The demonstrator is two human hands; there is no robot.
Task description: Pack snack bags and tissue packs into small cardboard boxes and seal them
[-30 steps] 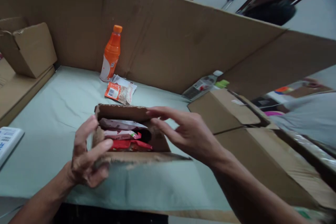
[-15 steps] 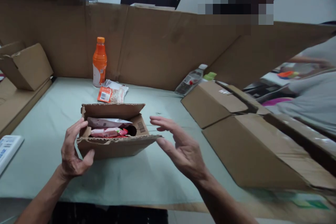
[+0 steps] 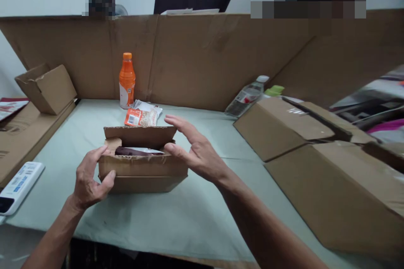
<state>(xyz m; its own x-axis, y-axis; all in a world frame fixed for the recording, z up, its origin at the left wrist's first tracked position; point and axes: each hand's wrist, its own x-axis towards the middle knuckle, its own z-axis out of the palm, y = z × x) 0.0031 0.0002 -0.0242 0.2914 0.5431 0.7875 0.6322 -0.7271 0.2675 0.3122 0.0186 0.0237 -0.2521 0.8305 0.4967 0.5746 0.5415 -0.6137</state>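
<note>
Gripping the small cardboard box (image 3: 142, 172) at its 9 o'clock end, the left hand (image 3: 90, 176) sets its thumb on the front wall and curls its fingers over the top corner. The right hand (image 3: 197, 153) hovers spread wide at 3 o'clock, thumb just at the torn rim. The box sits in the middle of the bench (image 3: 158, 218), flaps half up, with snack packets (image 3: 139, 151) inside. It looks light, with thin corrugated walls likely to buckle under a squeeze; the two ends or the base seem the firmest hold. An orange bottle (image 3: 127, 80) stands at 12 o'clock, well apart.
</note>
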